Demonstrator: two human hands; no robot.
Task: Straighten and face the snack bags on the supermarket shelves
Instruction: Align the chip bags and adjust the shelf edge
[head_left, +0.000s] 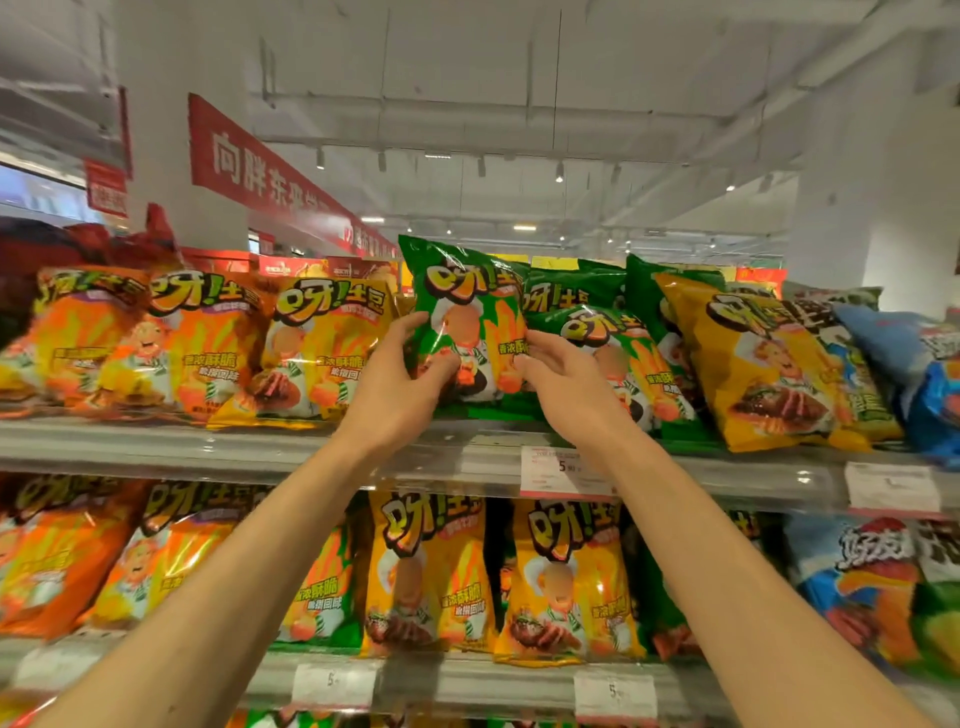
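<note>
A green snack bag (467, 291) stands upright at the middle of the top shelf (260, 447), facing me. My left hand (400, 384) grips its lower left edge, fingers above and thumb across the front. My right hand (566, 379) holds its lower right side with curled fingers. Behind and to the right, more green bags (597, 332) lean back. A yellow bag (753, 364) lies tilted to their right. Orange bags (171, 338) and a yellow bag (327, 348) fill the shelf's left part.
Blue bags (909, 358) sit at the far right of the top shelf. The lower shelf (467, 680) holds orange, yellow (426, 571), green and blue bags. Price tags (561, 470) hang on the shelf rails. A red banner (249, 166) hangs above.
</note>
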